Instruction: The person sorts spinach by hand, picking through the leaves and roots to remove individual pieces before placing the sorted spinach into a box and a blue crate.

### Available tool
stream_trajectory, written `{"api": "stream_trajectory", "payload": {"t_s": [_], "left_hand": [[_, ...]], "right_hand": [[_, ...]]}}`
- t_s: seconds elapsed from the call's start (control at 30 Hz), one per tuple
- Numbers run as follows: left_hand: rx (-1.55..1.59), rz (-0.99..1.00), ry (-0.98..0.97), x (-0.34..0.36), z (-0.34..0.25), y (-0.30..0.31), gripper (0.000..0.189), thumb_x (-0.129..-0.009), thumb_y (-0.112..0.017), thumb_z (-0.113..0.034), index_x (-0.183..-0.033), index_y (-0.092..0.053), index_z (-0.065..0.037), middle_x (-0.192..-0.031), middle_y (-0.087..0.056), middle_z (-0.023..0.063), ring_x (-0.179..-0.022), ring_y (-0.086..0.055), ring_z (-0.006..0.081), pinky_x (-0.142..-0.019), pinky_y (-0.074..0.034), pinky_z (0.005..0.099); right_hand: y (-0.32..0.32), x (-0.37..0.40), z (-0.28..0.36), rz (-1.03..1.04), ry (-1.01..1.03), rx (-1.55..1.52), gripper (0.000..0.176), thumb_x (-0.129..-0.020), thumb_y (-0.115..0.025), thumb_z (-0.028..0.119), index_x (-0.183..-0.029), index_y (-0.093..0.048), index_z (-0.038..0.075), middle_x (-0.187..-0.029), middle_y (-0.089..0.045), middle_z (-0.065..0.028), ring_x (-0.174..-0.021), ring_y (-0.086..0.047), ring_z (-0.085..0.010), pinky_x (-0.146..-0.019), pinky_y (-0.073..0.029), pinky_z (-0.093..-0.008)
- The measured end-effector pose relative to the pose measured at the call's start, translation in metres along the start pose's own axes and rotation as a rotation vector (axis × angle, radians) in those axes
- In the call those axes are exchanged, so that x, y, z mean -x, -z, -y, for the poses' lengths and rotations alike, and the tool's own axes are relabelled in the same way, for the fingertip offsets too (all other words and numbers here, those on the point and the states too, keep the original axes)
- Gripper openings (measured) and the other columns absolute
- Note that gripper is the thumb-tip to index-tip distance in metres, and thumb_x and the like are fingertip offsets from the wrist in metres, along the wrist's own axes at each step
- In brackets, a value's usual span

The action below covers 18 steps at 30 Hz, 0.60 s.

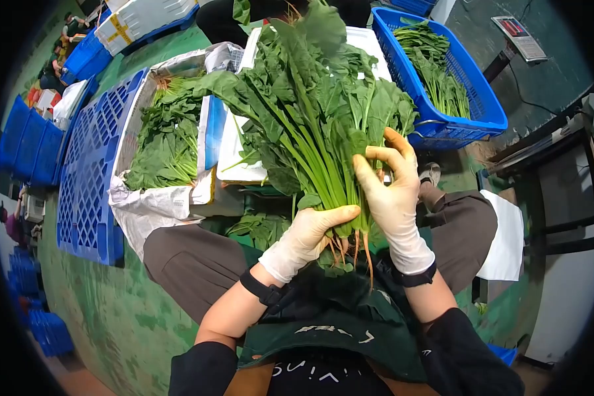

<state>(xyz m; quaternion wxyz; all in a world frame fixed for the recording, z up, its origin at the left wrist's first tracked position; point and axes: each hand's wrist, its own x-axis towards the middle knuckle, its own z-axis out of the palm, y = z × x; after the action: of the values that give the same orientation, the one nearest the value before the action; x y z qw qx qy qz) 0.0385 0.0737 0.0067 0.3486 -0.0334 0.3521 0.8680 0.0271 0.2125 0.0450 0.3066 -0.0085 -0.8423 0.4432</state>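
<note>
A large bunch of spinach [317, 155] stands upright in front of me, leaves up and pinkish roots down. My left hand [310, 231], in a pale glove, is closed around the stems just above the roots, with the thumb across the front. On the bunch's right side, my right hand [393, 185], gloved too, pinches a spinach leaf between thumb and fingers. Behind the bunch is a white foam box [230, 158], its top mostly hidden by leaves. Some loose leaves [261, 228] lie low between my knees and the box.
At left, a paper-lined box [155, 201] holds more spinach, beside a blue plastic pallet [89, 191]. A blue basket [488, 122] with spinach bunches stands at right, near a digital scale [520, 38]. Another person's dark-clothed legs [221, 23] are across from me. Blue crates [30, 142] and several people are farther left.
</note>
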Motion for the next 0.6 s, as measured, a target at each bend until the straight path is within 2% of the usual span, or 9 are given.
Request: {"api": "stream_trajectory", "payload": {"t_s": [0.07,0.17,0.23,0.27,0.3,0.37,0.4,0.53,0.6], "left_hand": [[0.017,-0.046,-0.048,0.000,0.002,-0.004,0.028,-0.085,-0.062,-0.011,-0.109,-0.055,0.001,-0.091,-0.064,0.0097,-0.074,-0.064,0.0200,-0.063,-0.054,0.0313],[0.149,0.036,-0.062,0.000,-0.004,-0.001,0.029,-0.085,-0.062,-0.011,-0.110,-0.055,0.001,-0.094,-0.064,0.0099,-0.079,-0.064,0.0207,-0.068,-0.054,0.0338],[0.174,0.040,-0.060,-0.005,-0.001,0.005,0.029,-0.086,-0.061,-0.011,-0.111,-0.054,0.002,-0.097,-0.063,0.0102,-0.081,-0.064,0.0213,-0.068,-0.054,0.0345],[0.206,0.047,-0.093,-0.007,-0.001,0.004,0.029,-0.086,-0.060,-0.011,-0.112,-0.053,0.003,-0.098,-0.063,0.0103,-0.082,-0.063,0.0212,-0.069,-0.054,0.0345],[0.238,0.053,-0.125,-0.009,-0.001,0.005,0.029,-0.087,-0.060,-0.010,-0.112,-0.053,0.003,-0.099,-0.063,0.0104,-0.084,-0.063,0.0210,-0.069,-0.054,0.0345],[0.265,0.059,-0.137,-0.011,0.003,0.012,0.030,-0.087,-0.059,-0.010,-0.114,-0.052,0.003,-0.102,-0.062,0.0111,-0.088,-0.062,0.0211,-0.073,-0.053,0.0346],[0.326,0.066,-0.091,-0.013,0.004,0.016,0.031,-0.087,-0.059,-0.009,-0.114,-0.052,0.003,-0.104,-0.062,0.0114,-0.090,-0.062,0.0212,-0.076,-0.053,0.0344],[0.414,0.081,-0.097,-0.014,0.003,0.016,0.032,-0.087,-0.059,-0.009,-0.116,-0.051,0.003,-0.108,-0.060,0.0117,-0.094,-0.062,0.0214,-0.083,-0.051,0.0341],[0.413,0.098,-0.083,-0.012,0.002,0.017,0.032,-0.087,-0.058,-0.009,-0.116,-0.051,0.003,-0.107,-0.061,0.0118,-0.095,-0.061,0.0212,-0.084,-0.051,0.0342]], "right_hand": [[0.001,0.001,-0.005,-0.037,0.001,-0.082,0.017,-0.074,-0.073,0.014,-0.085,-0.065,0.004,-0.114,-0.052,-0.0131,-0.101,-0.050,-0.0227,-0.086,-0.041,-0.0318],[0.001,0.010,0.002,-0.073,-0.062,-0.173,0.013,-0.077,-0.071,0.010,-0.085,-0.063,0.004,-0.112,-0.054,-0.0089,-0.092,-0.052,-0.0166,-0.080,-0.042,-0.0272],[-0.003,0.018,0.001,-0.170,-0.159,-0.531,0.015,-0.082,-0.067,0.010,-0.091,-0.057,0.003,-0.109,-0.056,-0.0078,-0.087,-0.053,-0.0118,-0.076,-0.043,-0.0246],[-0.002,0.025,0.004,-0.096,-0.176,-0.677,0.016,-0.092,-0.053,0.012,-0.104,-0.048,0.002,-0.104,-0.059,-0.0114,-0.089,-0.055,-0.0152,-0.081,-0.043,-0.0288],[-0.001,0.028,0.008,-0.095,-0.175,-0.677,0.016,-0.092,-0.053,0.012,-0.104,-0.048,0.002,-0.104,-0.059,-0.0114,-0.089,-0.055,-0.0152,-0.081,-0.043,-0.0288],[-0.002,0.033,0.018,0.005,-0.284,-0.958,0.017,-0.096,-0.044,0.016,-0.106,-0.045,0.003,-0.095,-0.060,-0.0123,-0.087,-0.056,-0.0186,-0.081,-0.044,-0.0324],[-0.005,0.032,0.026,-0.004,-0.274,-0.963,0.019,-0.098,-0.040,0.020,-0.105,-0.044,0.004,-0.080,-0.056,-0.0089,-0.076,-0.054,-0.0190,-0.075,-0.044,-0.0326],[-0.003,0.034,0.023,0.096,-0.263,-1.101,0.021,-0.095,-0.048,0.023,-0.102,-0.039,0.005,-0.070,-0.046,-0.0006,-0.061,-0.042,-0.0068,-0.055,-0.039,-0.0207],[-0.002,0.038,0.013,0.146,-0.238,-1.021,0.020,-0.094,-0.049,0.021,-0.102,-0.040,0.004,-0.074,-0.047,-0.0010,-0.062,-0.044,-0.0066,-0.057,-0.039,-0.0205]]}}
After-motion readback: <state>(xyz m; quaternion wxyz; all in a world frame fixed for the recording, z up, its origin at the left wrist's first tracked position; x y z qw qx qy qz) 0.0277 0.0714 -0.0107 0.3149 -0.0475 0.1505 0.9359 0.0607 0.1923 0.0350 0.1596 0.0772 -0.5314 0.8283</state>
